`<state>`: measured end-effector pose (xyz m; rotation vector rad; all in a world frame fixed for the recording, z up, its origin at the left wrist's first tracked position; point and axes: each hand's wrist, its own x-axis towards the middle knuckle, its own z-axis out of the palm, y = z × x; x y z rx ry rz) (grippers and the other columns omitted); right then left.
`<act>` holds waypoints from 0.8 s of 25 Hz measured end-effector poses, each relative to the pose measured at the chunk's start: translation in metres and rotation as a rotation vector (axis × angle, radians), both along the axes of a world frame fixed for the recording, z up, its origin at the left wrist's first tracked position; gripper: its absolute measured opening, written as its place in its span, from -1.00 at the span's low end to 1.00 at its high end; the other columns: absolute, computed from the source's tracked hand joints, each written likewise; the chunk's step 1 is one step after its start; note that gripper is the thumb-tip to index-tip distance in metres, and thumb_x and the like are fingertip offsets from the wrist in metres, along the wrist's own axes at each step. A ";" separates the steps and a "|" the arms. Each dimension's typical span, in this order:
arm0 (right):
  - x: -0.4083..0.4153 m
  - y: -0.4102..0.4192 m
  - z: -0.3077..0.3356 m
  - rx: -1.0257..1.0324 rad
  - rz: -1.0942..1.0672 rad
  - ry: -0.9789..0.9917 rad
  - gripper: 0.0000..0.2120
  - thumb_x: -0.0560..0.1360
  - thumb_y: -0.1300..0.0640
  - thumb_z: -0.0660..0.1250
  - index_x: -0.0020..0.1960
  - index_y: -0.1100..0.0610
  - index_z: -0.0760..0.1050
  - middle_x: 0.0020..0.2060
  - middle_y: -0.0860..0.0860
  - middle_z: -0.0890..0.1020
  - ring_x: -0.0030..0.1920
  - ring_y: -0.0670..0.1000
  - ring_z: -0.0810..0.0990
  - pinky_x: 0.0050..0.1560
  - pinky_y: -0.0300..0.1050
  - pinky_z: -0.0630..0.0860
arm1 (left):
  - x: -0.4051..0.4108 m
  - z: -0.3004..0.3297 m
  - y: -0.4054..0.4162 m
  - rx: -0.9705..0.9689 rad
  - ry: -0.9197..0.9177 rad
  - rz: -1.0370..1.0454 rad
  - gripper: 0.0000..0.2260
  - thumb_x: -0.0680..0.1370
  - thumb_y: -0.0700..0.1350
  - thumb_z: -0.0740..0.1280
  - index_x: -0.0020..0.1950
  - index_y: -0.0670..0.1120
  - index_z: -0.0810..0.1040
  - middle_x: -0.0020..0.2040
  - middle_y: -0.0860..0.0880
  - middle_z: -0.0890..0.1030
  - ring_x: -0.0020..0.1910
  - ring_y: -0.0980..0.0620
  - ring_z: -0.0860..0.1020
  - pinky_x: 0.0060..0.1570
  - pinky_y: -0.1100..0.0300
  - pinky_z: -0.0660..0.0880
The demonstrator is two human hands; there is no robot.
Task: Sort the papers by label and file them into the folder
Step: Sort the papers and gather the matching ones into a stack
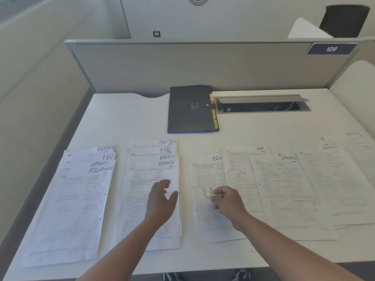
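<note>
Labelled papers lie in rows on the white desk (pixel 125 118). At the left a fanned stack (pixel 81 199) reads ADMIN, HR, SPORTS, FINANCE. A middle stack (pixel 142 179) reads ADMIN, HR, SPORTS, SPORTS. To the right lie a FIN sheet (pixel 205 175), an HR sheet (pixel 241 171), a SPORTS sheet (pixel 284 189) and an ADMIN sheet (pixel 332 179). A closed dark folder (pixel 190 108) with coloured tabs lies behind them. My left hand (pixel 162 201) hovers over the middle stack with fingers spread. My right hand (pixel 227 201) has curled fingers over the FIN sheet, beside a small clear clip-like thing (pixel 207 192).
A grey partition (pixel 203 65) closes off the desk's back edge. An open cable tray (pixel 261 104) is sunk into the desk right of the folder. Another faint SPORTS sheet (pixel 355 138) lies at the far right. A dark chair (pixel 345 19) stands beyond the partition.
</note>
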<state>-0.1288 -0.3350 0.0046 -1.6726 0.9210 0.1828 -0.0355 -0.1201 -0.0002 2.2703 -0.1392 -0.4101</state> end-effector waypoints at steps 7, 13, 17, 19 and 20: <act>-0.047 -0.111 0.002 -0.069 -0.075 -0.054 -0.85 0.50 0.24 0.39 -0.03 0.00 0.58 -0.18 0.02 0.66 -0.17 0.02 0.61 -0.15 -0.14 0.52 | -0.054 -0.009 -0.095 0.167 0.031 -0.295 -0.55 0.58 0.02 0.43 0.44 -0.01 0.48 0.42 0.07 0.49 0.41 0.02 0.46 0.42 0.16 0.35; -0.079 -0.200 -0.010 -0.155 -0.151 -0.029 -0.73 0.49 0.25 0.40 0.18 0.09 0.56 -0.03 0.05 0.64 -0.13 0.00 0.57 -0.17 -0.12 0.48 | -0.084 -0.011 -0.163 0.174 0.091 -0.113 -0.49 0.59 0.00 0.43 0.50 -0.07 0.42 0.41 0.01 0.43 0.15 0.05 0.55 0.17 0.20 0.47; -0.091 -0.233 -0.014 -0.325 -0.163 0.094 -0.46 0.47 0.13 0.44 0.42 0.03 0.43 0.32 0.04 0.45 0.21 0.11 0.52 0.04 -0.02 0.50 | -0.089 -0.015 -0.184 0.224 0.127 -0.014 -0.43 0.57 0.02 0.44 0.53 -0.08 0.37 0.42 -0.03 0.41 0.18 -0.01 0.57 0.25 0.06 0.52; -0.095 -0.244 -0.014 -0.419 -0.134 0.183 -0.35 0.45 0.06 0.47 0.50 -0.01 0.36 0.43 0.04 0.38 0.36 0.17 0.41 0.20 0.09 0.49 | -0.090 -0.016 -0.188 0.237 0.133 0.011 -0.41 0.55 0.04 0.46 0.52 -0.08 0.37 0.41 -0.04 0.42 0.25 -0.06 0.55 0.31 -0.03 0.52; -0.096 -0.251 -0.014 -0.438 -0.115 0.221 -0.31 0.44 0.02 0.48 0.52 -0.02 0.33 0.45 0.03 0.36 0.39 0.18 0.37 0.24 0.14 0.46 | -0.091 -0.017 -0.191 0.236 0.138 0.026 -0.40 0.55 0.04 0.47 0.52 -0.08 0.37 0.40 -0.04 0.42 0.25 -0.07 0.55 0.31 -0.04 0.52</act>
